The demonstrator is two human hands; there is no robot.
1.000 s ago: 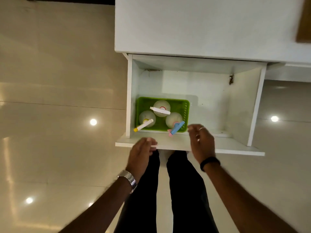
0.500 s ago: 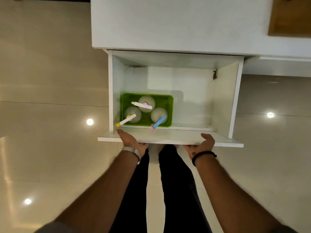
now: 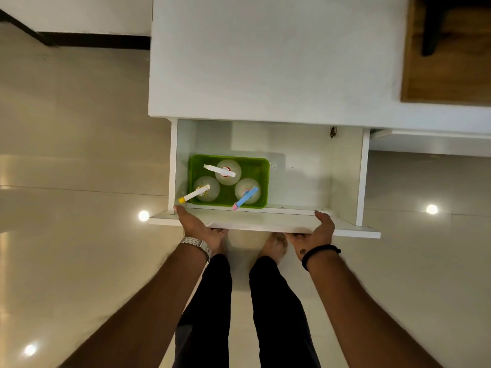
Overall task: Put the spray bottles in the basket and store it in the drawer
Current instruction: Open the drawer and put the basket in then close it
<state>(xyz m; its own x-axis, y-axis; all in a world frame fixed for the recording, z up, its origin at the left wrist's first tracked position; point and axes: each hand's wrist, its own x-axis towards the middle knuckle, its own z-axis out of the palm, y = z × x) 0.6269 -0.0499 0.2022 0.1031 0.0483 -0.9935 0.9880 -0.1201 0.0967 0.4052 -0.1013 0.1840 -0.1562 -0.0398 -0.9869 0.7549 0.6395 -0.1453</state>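
The green basket [image 3: 263, 181] stands at the front left inside the open white drawer [image 3: 345, 171]. Three round clear spray bottles stand upright in it: one with a white nozzle [image 3: 228, 170], one with a yellow-tipped nozzle [image 3: 206, 193] and one with a blue and pink nozzle [image 3: 247, 194]. My left hand [image 3: 199, 227] grips the drawer front [image 3: 265, 221] near its left end, thumb on the top edge. My right hand [image 3: 316, 230] grips the same panel further right, fingers curled under it.
The white cabinet top [image 3: 265, 62] overhangs the drawer's back. A wooden surface [image 3: 446, 75] lies at the upper right. Glossy beige floor tiles [image 3: 79, 155] surround the cabinet. My legs [image 3: 239, 301] and a bare foot stand just below the drawer front.
Both hands dropped from above the drawer's front edge and took hold of the front panel. The drawer has slid partly back under the cabinet top.
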